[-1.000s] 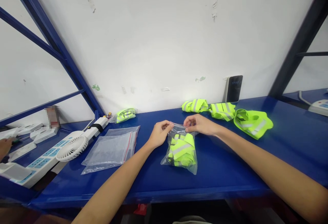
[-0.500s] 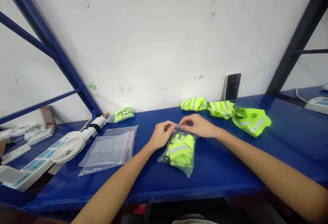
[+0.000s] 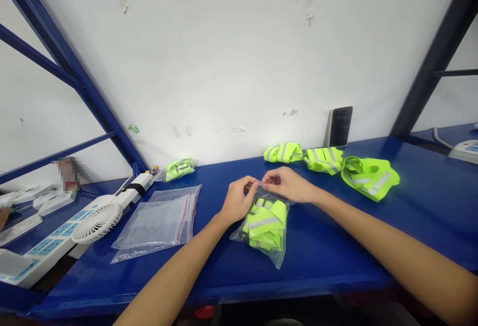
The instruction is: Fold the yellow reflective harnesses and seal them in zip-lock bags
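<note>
A clear zip bag (image 3: pixel 278 261) lies on the blue table in front of me, with a folded neon-yellow reflective vest (image 3: pixel 266 224) with silver stripes inside it. Both my hands pinch the bag's top edge. My left hand (image 3: pixel 240 197) grips it at the left, thumb against fingers. Just to the right, my right hand (image 3: pixel 286 184) is closed on the same edge, a small gap between the two sets of fingertips. The bag's mouth is partly hidden by the fingers.
Flat empty zip bags (image 3: pixel 159 221) with red seal lines lie left. Behind them is a bagged vest (image 3: pixel 180 168). Several loose reflective bundles (image 3: pixel 371 179) stand along the back right. A phone (image 3: pixel 339 126) leans on the wall. A fan (image 3: pixel 97 221) rests on a power strip (image 3: pixel 48 244).
The bag's lower end has shifted slightly toward me and to the right. Both hands keep pinching its top edge, with barely any movement. The camera view has drifted a little.
</note>
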The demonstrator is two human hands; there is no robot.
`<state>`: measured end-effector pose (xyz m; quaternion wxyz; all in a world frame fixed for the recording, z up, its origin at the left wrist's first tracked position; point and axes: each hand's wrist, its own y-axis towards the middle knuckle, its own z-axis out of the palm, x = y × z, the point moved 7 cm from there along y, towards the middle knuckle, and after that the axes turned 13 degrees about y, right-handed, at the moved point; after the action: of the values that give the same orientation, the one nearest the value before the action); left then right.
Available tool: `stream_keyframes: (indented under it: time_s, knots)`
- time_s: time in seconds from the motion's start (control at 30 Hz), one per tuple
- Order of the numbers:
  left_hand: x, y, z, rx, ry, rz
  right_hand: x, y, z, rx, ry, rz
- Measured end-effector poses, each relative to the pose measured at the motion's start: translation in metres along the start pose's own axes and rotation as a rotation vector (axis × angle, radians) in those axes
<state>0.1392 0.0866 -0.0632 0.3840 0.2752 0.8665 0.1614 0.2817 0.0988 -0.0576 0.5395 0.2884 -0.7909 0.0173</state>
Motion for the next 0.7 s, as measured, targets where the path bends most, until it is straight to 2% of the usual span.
stream_keyframes:
  time_s: [0.27, 0.7]
  knots:
    - [0.005, -0.001, 0.001, 0.015, 0.046, -0.009, -0.008, -0.001, 0.002, -0.059, 0.014, -0.012]
    - [-0.004, 0.000, -0.003, -0.013, 0.091, 0.073, 0.002, -0.005, 0.007, -0.012, 0.002, -0.093]
